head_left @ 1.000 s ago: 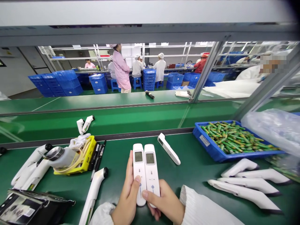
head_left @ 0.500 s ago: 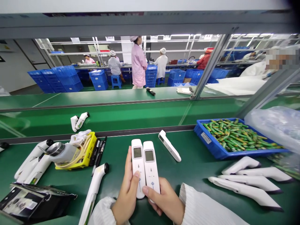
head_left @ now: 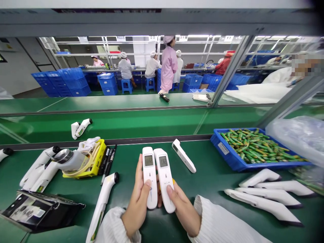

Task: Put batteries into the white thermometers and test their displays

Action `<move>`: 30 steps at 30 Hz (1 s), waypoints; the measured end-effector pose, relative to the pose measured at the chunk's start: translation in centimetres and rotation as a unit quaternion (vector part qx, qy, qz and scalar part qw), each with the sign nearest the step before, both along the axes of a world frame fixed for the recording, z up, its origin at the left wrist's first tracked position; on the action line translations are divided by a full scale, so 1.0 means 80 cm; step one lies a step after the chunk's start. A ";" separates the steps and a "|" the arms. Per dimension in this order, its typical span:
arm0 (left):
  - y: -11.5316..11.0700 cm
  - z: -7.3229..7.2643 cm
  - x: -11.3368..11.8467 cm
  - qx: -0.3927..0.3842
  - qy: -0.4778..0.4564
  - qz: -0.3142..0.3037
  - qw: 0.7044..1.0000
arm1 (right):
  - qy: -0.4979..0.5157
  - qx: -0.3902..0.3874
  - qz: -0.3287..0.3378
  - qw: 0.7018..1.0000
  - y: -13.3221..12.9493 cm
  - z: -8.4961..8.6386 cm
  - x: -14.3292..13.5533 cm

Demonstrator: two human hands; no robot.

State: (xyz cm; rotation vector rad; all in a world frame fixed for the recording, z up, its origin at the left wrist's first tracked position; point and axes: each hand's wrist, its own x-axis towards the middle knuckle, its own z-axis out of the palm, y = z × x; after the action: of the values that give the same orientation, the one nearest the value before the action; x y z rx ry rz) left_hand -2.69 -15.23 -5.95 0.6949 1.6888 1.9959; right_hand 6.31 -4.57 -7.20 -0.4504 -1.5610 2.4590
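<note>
Two white infrared thermometers stand upright side by side above the green bench, their screens facing me. My left hand (head_left: 138, 199) is closed around the left thermometer (head_left: 150, 175), thumb on its front. The right thermometer (head_left: 164, 179) is in the grip of my right hand (head_left: 182, 204), its thumb also pressed on the front. Dark characters show on both screens. Their tops nearly touch, while the lower ends are spread apart. A bit of yellow-orange shows behind the right one. Just beyond lies another thermometer (head_left: 184, 156); one more (head_left: 102, 206) rests left of my left hand.
At right are a blue tray (head_left: 229, 160) of green batteries, a clear plastic bag (head_left: 295, 135) and several thermometers (head_left: 268, 195). On the left sit a yellow basket (head_left: 101, 157), black markers (head_left: 109, 162), a metal-topped bottle (head_left: 71, 162) and a black pouch (head_left: 43, 212). A conveyor (head_left: 141, 123) runs behind.
Characters now show plainly on both screens. The right thermometer has tilted, its lower end swinging right away from the left one. The standing person in pink has moved right.
</note>
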 end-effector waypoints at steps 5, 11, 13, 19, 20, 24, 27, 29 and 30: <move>0.008 0.005 0.003 0.027 -0.020 -0.030 0.999 | 0.058 -0.126 0.032 0.990 0.001 0.012 -0.007; -0.001 -0.004 -0.011 -0.088 0.090 -0.070 0.990 | 0.032 0.064 0.071 0.995 0.040 0.030 -0.044; -0.004 -0.004 -0.012 -0.118 0.101 -0.087 0.984 | -0.028 0.270 0.028 0.962 0.073 0.042 -0.071; -0.002 0.005 -0.011 -0.219 0.124 -0.184 0.950 | -0.206 0.597 -0.078 0.772 0.200 0.075 -0.162; -0.001 0.005 -0.012 -0.228 0.134 -0.203 0.943 | -0.230 0.622 -0.085 0.744 0.216 0.076 -0.171; 0.001 0.002 -0.016 -0.232 0.190 -0.231 0.926 | -0.307 0.687 -0.086 0.653 0.254 0.064 -0.189; 0.002 -0.001 -0.018 -0.229 0.222 -0.223 0.921 | -0.333 0.711 -0.062 0.617 0.262 0.058 -0.192; 0.002 -0.002 -0.019 -0.233 0.239 -0.214 0.918 | -0.337 0.722 -0.050 0.602 0.258 0.061 -0.191; 0.003 -0.002 -0.019 -0.237 0.244 -0.209 0.917 | -0.336 0.728 -0.048 0.596 0.253 0.064 -0.187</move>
State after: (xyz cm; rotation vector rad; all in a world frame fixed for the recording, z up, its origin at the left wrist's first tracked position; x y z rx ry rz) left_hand -4.17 -15.01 -6.14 1.3052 1.9771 1.1079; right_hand -8.69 15.69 -2.04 -1.0001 -2.9069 0.1700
